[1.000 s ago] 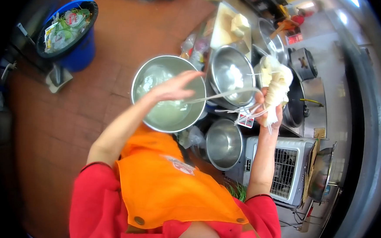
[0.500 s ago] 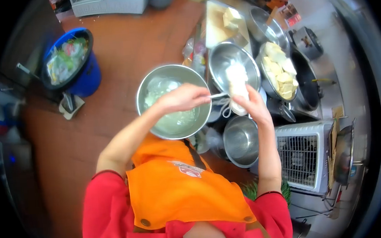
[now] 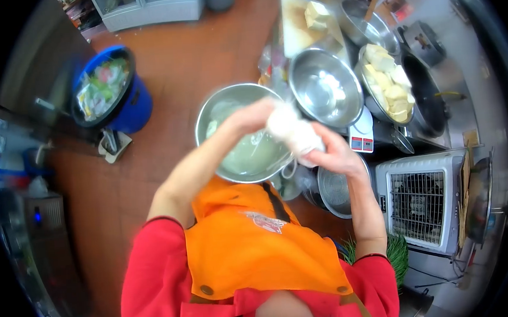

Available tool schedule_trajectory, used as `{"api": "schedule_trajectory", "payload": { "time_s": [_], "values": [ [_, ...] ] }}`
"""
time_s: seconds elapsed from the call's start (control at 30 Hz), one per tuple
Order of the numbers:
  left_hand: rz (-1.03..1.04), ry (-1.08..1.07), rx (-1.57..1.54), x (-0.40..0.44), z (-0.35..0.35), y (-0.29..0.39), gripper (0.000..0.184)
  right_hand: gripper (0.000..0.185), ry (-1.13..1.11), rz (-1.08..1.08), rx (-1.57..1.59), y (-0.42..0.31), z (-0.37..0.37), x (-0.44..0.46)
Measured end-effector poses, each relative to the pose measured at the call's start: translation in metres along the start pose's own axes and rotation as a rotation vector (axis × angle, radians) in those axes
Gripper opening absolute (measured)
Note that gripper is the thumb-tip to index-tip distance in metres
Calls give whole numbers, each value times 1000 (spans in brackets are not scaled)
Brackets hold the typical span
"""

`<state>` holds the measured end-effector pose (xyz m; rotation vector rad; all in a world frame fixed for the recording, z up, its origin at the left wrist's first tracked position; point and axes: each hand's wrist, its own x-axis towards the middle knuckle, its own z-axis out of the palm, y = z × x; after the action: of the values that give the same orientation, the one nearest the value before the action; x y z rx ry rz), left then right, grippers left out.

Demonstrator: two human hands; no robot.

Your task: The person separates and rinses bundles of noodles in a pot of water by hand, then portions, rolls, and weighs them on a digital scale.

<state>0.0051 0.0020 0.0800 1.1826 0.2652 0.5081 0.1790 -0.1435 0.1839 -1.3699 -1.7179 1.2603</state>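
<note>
A soft white bag with a cord (image 3: 292, 132), perhaps cloth and blurred by motion, is held over the right rim of a large metal bowl. My right hand (image 3: 336, 150) is closed around its lower end. My left hand (image 3: 256, 115) is at its upper end, with the fingertips mostly hidden behind the white material. A loop of white cord hangs below the bag. Cloudy, pale greenish liquid partly fills the large metal bowl (image 3: 206, 152) under my left forearm. Just beyond the bag, a shiny metal bowl (image 3: 302, 91) sits tilted by a white scale (image 3: 361, 130).
Pale yellow blocks (image 3: 389, 83) fill a bowl at the right. More blocks (image 3: 316, 15) sit on a cutting board (image 3: 293, 34). A perforated metal bowl (image 3: 337, 191) and a grey fan unit (image 3: 422, 200) stand lower right. A blue bin (image 3: 137, 104) of scraps stands left.
The white bag has moved left and away from above the shiny bowl, to the large bowl's rim. My left hand has gone from the cord to the bag's upper end. The view has shifted slightly.
</note>
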Motion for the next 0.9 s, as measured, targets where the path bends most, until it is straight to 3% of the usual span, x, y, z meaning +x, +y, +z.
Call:
{"api": "schedule_trajectory", "payload": {
  "time_s": [0.07, 0.1, 0.2, 0.23, 0.3, 0.33, 0.4, 0.43, 0.5, 0.57, 0.6, 0.67, 0.7, 0.73, 0.8, 0.83, 0.87, 0.9],
  "values": [
    [-198, -26, -139, -4, 10, -1, 17, 57, 230, 28, 301, -5, -11, 1],
    [-211, 39, -12, -6, 25, 3, 18, 59, 259, 38, 467, 10, -21, 5],
    [-68, 115, 451, -14, 57, 7, 22, 51, 400, 157, 217, 26, -29, 22],
    [7, 126, 616, -16, 61, 8, 23, 44, 439, 161, -13, 29, -25, 26],
    [-43, 59, 805, -19, 60, 17, 24, 43, 376, 205, -159, 26, -12, 30],
    [-65, 25, 902, -20, 58, 21, 24, 42, 371, 125, -310, 34, -7, 31],
    [-56, -36, 921, -20, 52, 19, 24, 39, 393, 4, -726, 47, 5, 31],
    [-26, -47, 985, -19, 50, 21, 24, 32, 339, 81, -826, 52, 12, 30],
    [-24, -80, 1065, -13, 40, 34, 23, 31, 191, 36, -893, 55, 20, 23],
    [-103, -116, 1087, -11, 26, 49, 22, 38, 110, -100, -764, 57, 24, 13],
    [-109, -120, 942, -8, 16, 51, 21, 43, -11, -107, -597, 56, 20, 11],
    [-138, -136, 637, -2, -1, 41, 19, 47, -36, -25, -244, 22, 17, -2],
    [-164, -129, 463, -1, -4, 36, 15, 47, -10, 66, -122, 4, 9, -6],
    [-122, -81, 349, -1, 10, 42, 16, 46, 132, -76, -32, 8, 4, -6],
    [-54, 16, 116, -4, 47, 48, 17, 45, 419, 31, 303, 15, -7, -1],
    [-242, 4, 294, -8, 48, 39, 20, 44, 535, 34, 53, 15, -11, 5],
    [-207, -60, 496, -8, 49, 33, 23, 42, 642, 42, -198, 15, -15, 13],
    [-109, -71, 626, -3, 45, 25, 21, 37, 612, 90, -223, 23, -13, 17]
  ]
}}
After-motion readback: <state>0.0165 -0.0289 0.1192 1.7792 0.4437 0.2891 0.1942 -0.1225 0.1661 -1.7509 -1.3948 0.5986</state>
